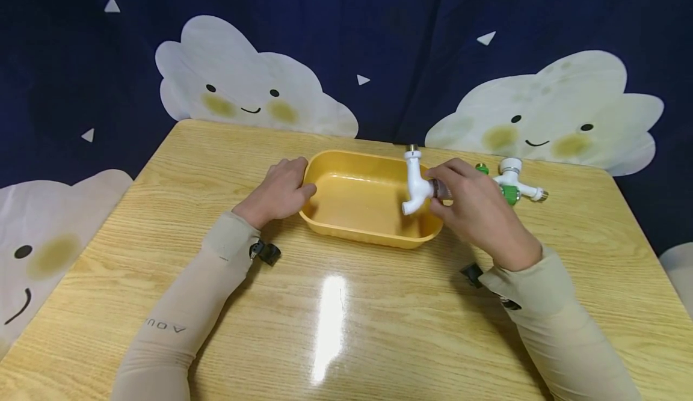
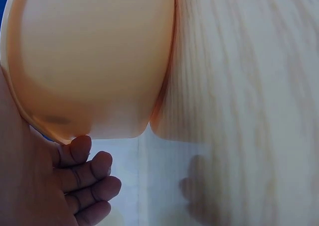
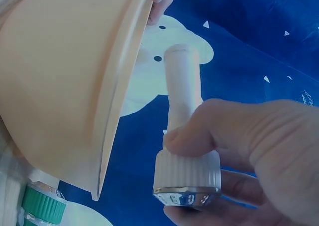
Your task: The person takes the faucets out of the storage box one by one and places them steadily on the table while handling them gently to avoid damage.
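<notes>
A yellow-orange plastic basin (image 1: pixel 352 202) stands on the wooden table. My left hand (image 1: pixel 278 193) grips its left end, the thumb over the rim and the other fingers curled outside, as the left wrist view of the fingers (image 2: pixel 92 183) shows. Above the basin's right end, my right hand (image 1: pixel 482 211) holds a white plastic faucet (image 1: pixel 415 178), spout pointing down and threaded brass end up. In the right wrist view, thumb and fingers pinch the faucet around its ribbed knob (image 3: pixel 187 169), which has a shiny band at its end. The basin (image 3: pixel 65 76) tilts across that view.
Behind my right hand lie white faucet parts (image 1: pixel 509 175) with a green knob (image 1: pixel 511 195) and brass ends. A green fitting (image 1: pixel 482 168) sits beside them. A dark blue curtain (image 1: pixel 390 58) with cloud prints hangs along the table's back edge.
</notes>
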`<state>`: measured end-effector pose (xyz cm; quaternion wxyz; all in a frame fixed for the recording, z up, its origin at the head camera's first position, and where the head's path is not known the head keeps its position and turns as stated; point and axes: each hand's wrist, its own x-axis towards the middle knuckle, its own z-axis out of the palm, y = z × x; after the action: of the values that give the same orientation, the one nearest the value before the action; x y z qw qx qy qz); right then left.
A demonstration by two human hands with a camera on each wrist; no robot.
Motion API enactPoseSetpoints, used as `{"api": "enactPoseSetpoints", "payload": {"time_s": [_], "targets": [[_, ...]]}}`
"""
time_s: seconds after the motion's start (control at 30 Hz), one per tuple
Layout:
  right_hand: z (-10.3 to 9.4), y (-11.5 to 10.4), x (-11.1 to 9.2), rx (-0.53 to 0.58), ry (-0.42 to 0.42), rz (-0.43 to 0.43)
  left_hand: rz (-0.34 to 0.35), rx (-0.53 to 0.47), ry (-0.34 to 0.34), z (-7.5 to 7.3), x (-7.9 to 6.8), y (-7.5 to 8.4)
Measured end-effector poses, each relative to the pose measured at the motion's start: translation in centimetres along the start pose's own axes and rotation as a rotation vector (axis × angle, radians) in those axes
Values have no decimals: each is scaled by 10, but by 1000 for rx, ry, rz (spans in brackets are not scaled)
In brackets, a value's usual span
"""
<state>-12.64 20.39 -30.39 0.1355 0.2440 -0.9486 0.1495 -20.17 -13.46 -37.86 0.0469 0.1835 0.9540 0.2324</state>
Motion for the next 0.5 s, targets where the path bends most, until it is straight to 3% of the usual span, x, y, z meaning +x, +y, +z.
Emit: {"api": "enactPoseSetpoints", "payload": {"time_s": [0.5], "targets": [[3,4,0,-18,49,-18,7,0,9,0,0,0]]}}
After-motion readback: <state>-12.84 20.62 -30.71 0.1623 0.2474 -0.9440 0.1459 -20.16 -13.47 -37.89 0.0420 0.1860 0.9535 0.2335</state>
